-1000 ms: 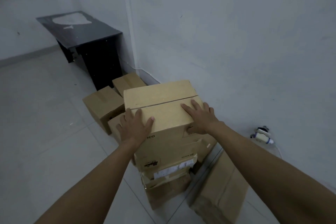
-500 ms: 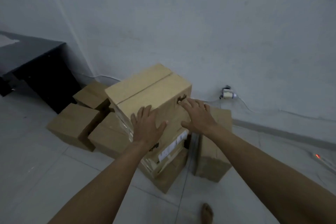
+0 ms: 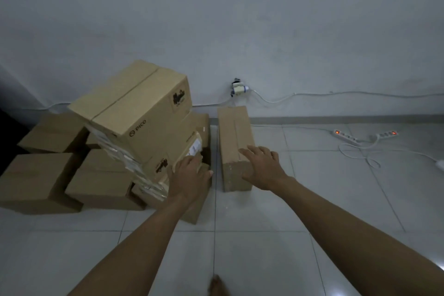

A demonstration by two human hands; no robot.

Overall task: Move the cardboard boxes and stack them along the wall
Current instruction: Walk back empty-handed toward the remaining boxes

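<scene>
Whereas both hands earlier lay on the top box (image 3: 134,103), the left hand (image 3: 191,176) now rests loose-fingered low against the stack (image 3: 168,144) by the wall (image 3: 240,19), the right hand (image 3: 263,166) spread over the narrow box (image 3: 234,132) beside it.

Both bare arms (image 3: 134,247) reached forward, the forearms drawing closer toward the wrists. The left hand (image 3: 189,176) lay palm down, its fingers (image 3: 189,160) together and bent slightly at the tips, thumb splayed out to their right. The right hand (image 3: 264,167) was palm down too, fingers (image 3: 252,151) spread and nearly straight, angled toward the left fingers yet apart from them. A bare foot (image 3: 217,286) showed well behind both sets of fingertips.
</scene>
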